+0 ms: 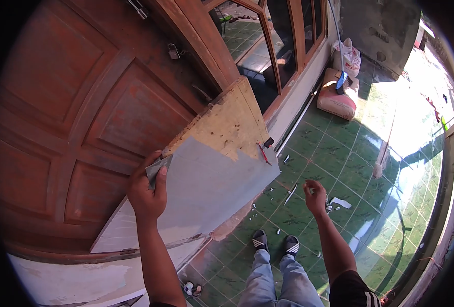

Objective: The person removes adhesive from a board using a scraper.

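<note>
A flat board (227, 117) leans at a slant against the brown wooden door. Grey covering sheet (201, 184) spans its lower part, while its upper part shows bare yellowish wood with dark specks and a ragged edge between. My left hand (149, 189) is closed at the board's left edge, with thumb on a lifted grey flap of the sheet and fingers behind it. Over the tiles to the right, my right hand (316, 197) hangs with loosely bent fingers, and nothing shows in it. A slim red tool (263, 153) and a small black object (269, 143) rest on the board's right corner.
White scraps (341, 202) are scattered on the green tiled floor (339, 169) around my sandalled feet (260, 239). A filled sack (338, 94) and a white bag (348, 57) stand by the wall. The door (119, 107) carries a padlock (174, 51), beside glass windows.
</note>
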Demonstrator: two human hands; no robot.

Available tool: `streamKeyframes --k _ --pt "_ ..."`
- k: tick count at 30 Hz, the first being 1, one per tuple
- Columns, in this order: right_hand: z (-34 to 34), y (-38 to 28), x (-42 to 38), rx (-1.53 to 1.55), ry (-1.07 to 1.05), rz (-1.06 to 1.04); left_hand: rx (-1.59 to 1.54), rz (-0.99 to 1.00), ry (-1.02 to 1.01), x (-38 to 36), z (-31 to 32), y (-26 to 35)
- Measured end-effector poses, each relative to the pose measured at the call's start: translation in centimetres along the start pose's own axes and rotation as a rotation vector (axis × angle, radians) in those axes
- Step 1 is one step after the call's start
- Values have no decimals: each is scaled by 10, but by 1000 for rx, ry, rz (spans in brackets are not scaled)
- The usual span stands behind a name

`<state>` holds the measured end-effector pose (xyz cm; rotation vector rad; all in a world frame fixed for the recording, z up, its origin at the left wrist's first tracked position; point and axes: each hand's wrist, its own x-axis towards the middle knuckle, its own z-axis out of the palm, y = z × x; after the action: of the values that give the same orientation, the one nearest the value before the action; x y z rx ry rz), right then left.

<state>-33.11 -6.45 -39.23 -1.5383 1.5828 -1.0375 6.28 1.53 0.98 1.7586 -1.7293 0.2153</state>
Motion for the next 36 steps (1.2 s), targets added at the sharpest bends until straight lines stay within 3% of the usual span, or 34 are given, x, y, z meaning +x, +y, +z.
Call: streamKeyframes --k 4,8,14,23,36 --pt "79 -176 22 311 1 -345 2 33 25 -1 3 -4" --pt "141 -235 34 461 227 -469 24 71 42 -1 5 -6" --pt "162 -243 39 446 403 -500 70 109 67 -2 7 -9" --pt "153 -226 62 236 428 -866 66 151 75 -4 9 -17" --pt "153 -219 70 257 349 -896 42 123 70 -6 9 -15"
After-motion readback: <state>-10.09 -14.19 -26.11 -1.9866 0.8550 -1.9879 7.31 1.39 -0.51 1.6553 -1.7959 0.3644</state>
